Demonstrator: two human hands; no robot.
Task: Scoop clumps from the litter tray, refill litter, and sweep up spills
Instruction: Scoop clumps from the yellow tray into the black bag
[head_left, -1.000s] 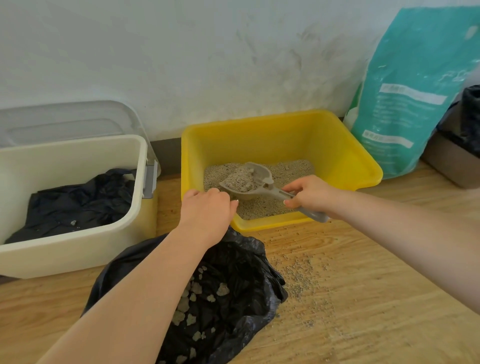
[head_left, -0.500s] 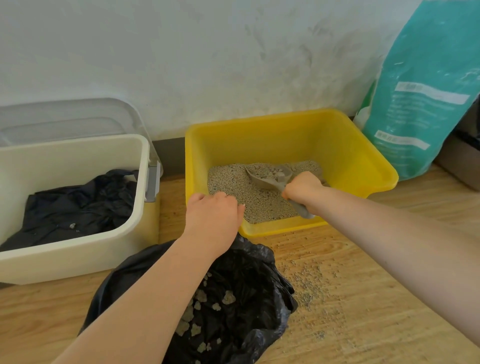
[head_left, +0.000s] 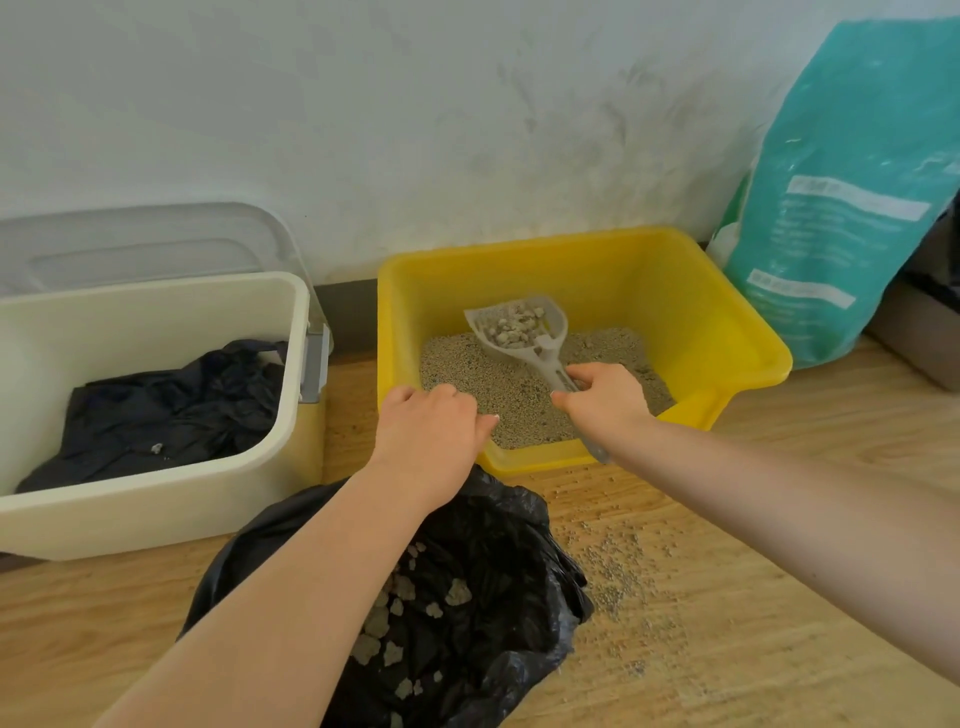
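While the scoop (head_left: 519, 325) was buried in the litter half a second ago, it now sits lifted above the grey surface, its slotted bowl holding a small heap of pale clumps. That suggests loose grains have sifted through and this load is ready to go to the black bag (head_left: 483, 587), which already holds several clumps.

Right hand (head_left: 605, 397) has its fingers (head_left: 576, 375) wrapped round the scoop's handle, whose tail pokes out below the wrist over the near rim of the yellow tray (head_left: 737, 332). The bowl lies beyond that hand, toward the tray's far wall and a little left.

Left hand (head_left: 434, 431) rests on the tray's near-left edge, just above the bag's mouth; its fingers curl loosely downward, and whether they pinch the bag's rim or only steady the tray I cannot tell.

Spilled litter (head_left: 618, 566) is scattered on the wooden floor just right of the bag, so sweeping remains to be done. A teal litter sack (head_left: 841, 197) leans against the wall right of the tray, probably the refill. A cream bin (head_left: 156, 312) with dark cloth inside stands to the left.
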